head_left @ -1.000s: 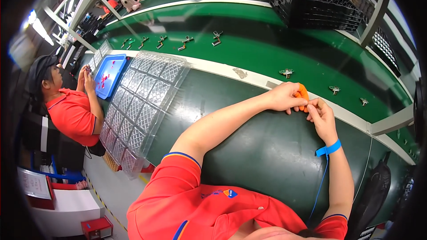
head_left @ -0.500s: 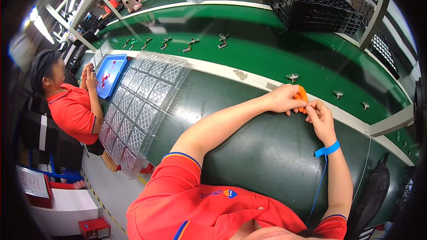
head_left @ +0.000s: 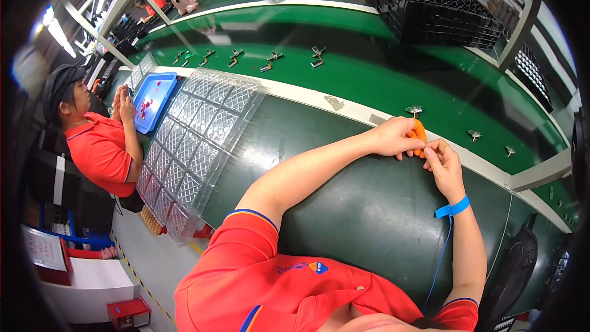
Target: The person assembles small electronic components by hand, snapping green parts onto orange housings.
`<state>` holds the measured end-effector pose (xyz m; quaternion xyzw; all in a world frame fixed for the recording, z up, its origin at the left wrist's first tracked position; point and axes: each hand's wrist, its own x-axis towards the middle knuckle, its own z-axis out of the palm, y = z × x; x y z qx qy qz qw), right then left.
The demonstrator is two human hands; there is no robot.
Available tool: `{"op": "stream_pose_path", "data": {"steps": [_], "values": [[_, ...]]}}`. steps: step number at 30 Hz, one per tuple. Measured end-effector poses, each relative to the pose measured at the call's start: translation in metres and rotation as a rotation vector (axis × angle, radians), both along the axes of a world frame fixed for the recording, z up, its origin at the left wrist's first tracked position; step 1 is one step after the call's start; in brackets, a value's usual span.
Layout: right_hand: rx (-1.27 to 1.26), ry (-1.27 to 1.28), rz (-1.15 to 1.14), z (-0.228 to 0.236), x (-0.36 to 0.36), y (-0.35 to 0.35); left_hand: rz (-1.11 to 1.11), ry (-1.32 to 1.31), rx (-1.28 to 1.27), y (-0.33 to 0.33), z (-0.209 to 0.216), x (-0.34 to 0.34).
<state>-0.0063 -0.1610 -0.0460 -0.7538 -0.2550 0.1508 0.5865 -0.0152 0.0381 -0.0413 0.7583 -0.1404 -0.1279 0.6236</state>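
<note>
Over the near edge of the green belt, my left hand (head_left: 396, 135) is closed, its thumb pressed toward curled fingers that wear orange finger cots (head_left: 419, 138). Touching them from the right is my right hand (head_left: 444, 163), with thumb and fingers pinched together. Whatever lies between the fingertips is hidden or too small to name. A blue wrist strap (head_left: 452, 207) with a thin cord circles my right wrist. Just beyond my hands, a small metal-and-circuit part (head_left: 414, 110) lies on the belt.
More small parts (head_left: 474, 135) lie spaced along the green belt (head_left: 369, 67). Clear plastic blister trays (head_left: 203, 117) cover the bench at left, beside a blue tray (head_left: 161, 95) of red bits. A co-worker (head_left: 101, 141) sits there. Black crates (head_left: 430, 9) stand stacked across the belt.
The parts on the belt have shifted a little to the right. My hands stay in nearly the same place and pose.
</note>
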Motion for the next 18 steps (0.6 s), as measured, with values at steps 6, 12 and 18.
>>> {"op": "stream_pose_path", "data": {"steps": [6, 12, 18], "values": [[0.005, -0.004, 0.002, 0.0001, 0.0013, -0.0003, 0.002, -0.006, 0.002, -0.0003, 0.0004, 0.0013], [0.001, -0.007, 0.001, 0.0032, -0.0008, 0.0004, -0.004, -0.002, 0.034, 0.0009, 0.0064, -0.0016], [0.007, 0.001, 0.006, -0.0019, -0.0011, 0.0007, -0.029, 0.023, 0.048, 0.0028, 0.0038, -0.0027]]}}
